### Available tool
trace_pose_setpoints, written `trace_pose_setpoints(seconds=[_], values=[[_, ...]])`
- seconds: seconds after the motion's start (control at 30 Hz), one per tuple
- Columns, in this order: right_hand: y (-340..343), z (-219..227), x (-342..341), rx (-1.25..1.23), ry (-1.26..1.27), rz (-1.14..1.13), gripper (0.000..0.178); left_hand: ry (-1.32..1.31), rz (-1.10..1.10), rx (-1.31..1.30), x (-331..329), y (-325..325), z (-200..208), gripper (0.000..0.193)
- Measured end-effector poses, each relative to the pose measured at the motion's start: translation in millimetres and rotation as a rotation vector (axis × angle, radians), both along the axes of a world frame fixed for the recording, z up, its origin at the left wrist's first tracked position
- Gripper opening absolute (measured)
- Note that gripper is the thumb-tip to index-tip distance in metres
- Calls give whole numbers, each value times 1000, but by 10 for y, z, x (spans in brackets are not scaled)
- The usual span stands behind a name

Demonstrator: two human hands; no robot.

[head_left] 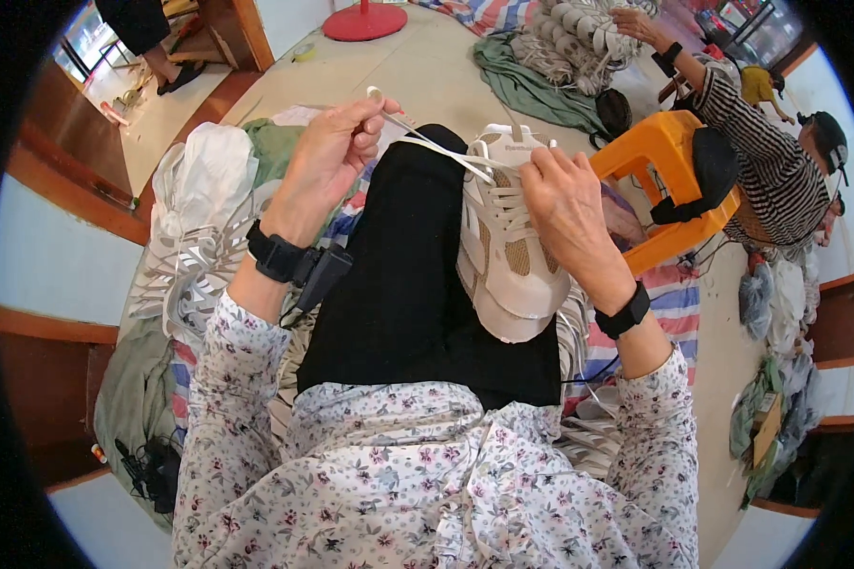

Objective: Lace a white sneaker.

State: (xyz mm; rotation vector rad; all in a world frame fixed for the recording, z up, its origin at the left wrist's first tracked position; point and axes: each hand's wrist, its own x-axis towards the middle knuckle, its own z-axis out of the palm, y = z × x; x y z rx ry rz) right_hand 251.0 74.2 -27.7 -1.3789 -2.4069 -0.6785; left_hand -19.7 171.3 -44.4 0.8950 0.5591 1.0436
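Observation:
A cream sneaker with beige mesh panels rests on my black-covered lap, right of the middle, its toe toward me. Its white shoelace runs from the top eyelets, with strands crossing above the tongue. My left hand, up and left of the shoe, pinches one lace end between thumb and forefinger and holds it taut. Over the shoe's right side, my right hand has its fingers closed on the other part of the lace; a short white end pokes out at the fingertips. That hand covers some of the lacing.
Pale sneakers are heaped at my left, beside a green cloth. An orange plastic stool stands at right. Beyond it a person in a striped top reaches toward a shoe pile. A red round base stands far ahead.

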Motion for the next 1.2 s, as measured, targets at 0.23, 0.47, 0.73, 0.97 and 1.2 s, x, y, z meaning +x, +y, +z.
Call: trace_pose_setpoints(seconds=[0.23,0.47,0.73,0.97,1.2], values=[[23,5,115,-391,822,57,8,-97,37,-124,-74,18,-143,23],[-75,341,333,-841,1287,144,13,-212,177,-160,-475,307,-38,22],[-311,906,2189,-648,2103,444,35,-246,451,-60,-1737,653,309,24],[-1203,887,4053,-282,2099,124,24,-209,636,3,-2561,842,307,34],[-1706,759,4715,74,2136,-162,24,-203,695,-13,-3423,720,294,35]])
